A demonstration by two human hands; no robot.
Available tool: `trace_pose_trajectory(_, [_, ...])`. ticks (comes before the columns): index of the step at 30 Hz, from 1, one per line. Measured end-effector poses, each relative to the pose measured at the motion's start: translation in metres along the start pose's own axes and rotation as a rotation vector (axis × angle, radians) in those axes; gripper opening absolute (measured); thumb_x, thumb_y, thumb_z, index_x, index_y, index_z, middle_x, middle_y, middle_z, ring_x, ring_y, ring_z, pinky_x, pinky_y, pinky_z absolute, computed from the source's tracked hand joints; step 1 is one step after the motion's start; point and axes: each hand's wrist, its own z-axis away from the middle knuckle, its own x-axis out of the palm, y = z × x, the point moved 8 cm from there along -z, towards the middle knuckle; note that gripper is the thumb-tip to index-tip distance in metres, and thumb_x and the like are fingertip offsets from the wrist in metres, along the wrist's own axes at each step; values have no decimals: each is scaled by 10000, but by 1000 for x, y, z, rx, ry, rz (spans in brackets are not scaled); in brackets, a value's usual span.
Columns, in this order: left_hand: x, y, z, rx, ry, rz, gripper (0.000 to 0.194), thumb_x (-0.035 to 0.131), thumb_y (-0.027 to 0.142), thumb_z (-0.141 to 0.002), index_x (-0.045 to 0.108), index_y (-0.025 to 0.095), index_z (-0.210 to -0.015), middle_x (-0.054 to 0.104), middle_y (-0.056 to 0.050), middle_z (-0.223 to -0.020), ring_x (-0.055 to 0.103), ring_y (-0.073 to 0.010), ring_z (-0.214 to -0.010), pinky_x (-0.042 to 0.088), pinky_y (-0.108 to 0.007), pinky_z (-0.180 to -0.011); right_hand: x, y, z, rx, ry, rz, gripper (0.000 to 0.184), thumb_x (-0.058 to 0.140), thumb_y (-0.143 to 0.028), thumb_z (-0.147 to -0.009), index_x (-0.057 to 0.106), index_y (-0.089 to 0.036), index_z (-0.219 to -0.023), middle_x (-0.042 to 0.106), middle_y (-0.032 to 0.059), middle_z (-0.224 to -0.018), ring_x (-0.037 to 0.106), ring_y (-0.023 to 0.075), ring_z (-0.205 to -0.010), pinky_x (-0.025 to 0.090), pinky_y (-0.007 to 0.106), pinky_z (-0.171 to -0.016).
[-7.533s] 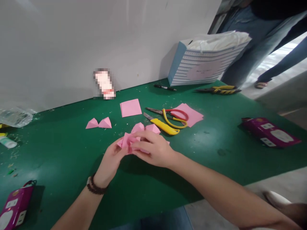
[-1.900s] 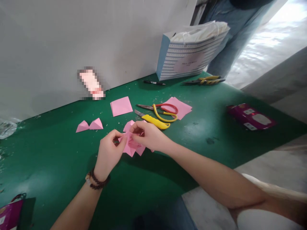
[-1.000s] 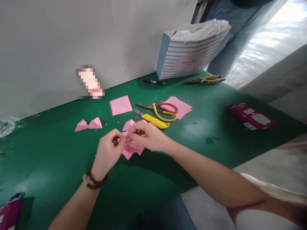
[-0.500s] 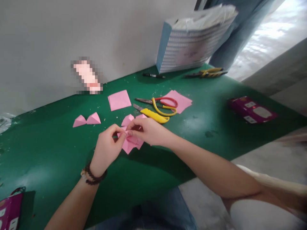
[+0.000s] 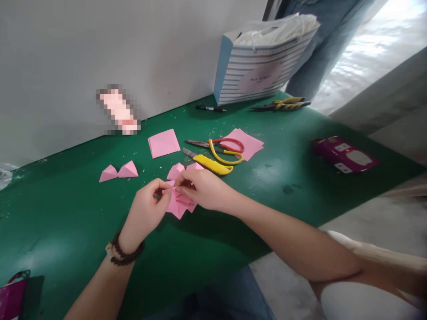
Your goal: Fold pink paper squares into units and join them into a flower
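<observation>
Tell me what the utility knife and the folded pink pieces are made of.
The folded pink pieces look like thin matte paper, judging by their sharp creases. The utility knife seems to have a glossy yellow plastic handle and a shiny steel blade, going by the sheen.

We have room along the green surface point(image 5: 276, 226) right of the folded pink paper point(image 5: 178, 205), as far as the purple box point(image 5: 345, 154); just behind that paper, the yellow utility knife point(image 5: 210, 164) and the scissors point(image 5: 213, 146) stand in our way.
</observation>
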Motion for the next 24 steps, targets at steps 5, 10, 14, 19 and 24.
trace_pose_trajectory(5, [1, 2, 1, -2, 6, -53, 105, 525, 239, -828, 577, 193, -749, 639, 3, -730, 582, -137, -645, 461, -238, -590, 3, -1, 1, 30, 2, 55, 145, 537, -69, -815, 658, -149, -820, 673, 29, -764, 559, 114, -649, 369, 222, -561])
trace_pose_trajectory(10, [2, 2, 2, 21, 14, -77, 148, 561, 304, -843, 577, 194, -745, 643, 0, -728, 575, -136, -639, 450, -239, -584, 5, 0, 1, 31, -12, 30, 140, 546, -77, -823, 666, -149, -821, 670, 22, -756, 555, 107, -628, 381, 224, -572])
trace_pose_trajectory(14, [3, 3, 3, 39, 14, -106, 144, 531, 290, -868, 576, 196, -768, 644, 0, -742, 580, -139, -643, 440, -244, -576, 2, -1, 2, 1, -54, -58, 139, 565, -136, -836, 686, -165, -898, 704, 34, -848, 604, 123, -709, 425, 230, -615])
trace_pose_trajectory(19, [3, 5, 4, 37, 26, -174, 147, 510, 279, -875, 554, 198, -760, 639, 4, -740, 582, -144, -638, 432, -259, -576, -1, 1, 2, 19, -33, -6, 116, 583, -145, -813, 693, -158, -848, 703, 30, -789, 593, 118, -648, 414, 226, -569])
trace_pose_trajectory(24, [6, 7, 5, 51, -6, -216, 115, 519, 275, -850, 567, 203, -775, 661, -5, -765, 608, -163, -674, 455, -278, -611, 4, 1, 2, 9, 11, 79, 128, 585, -101, -797, 701, -155, -799, 702, 33, -742, 590, 117, -621, 405, 225, -569])
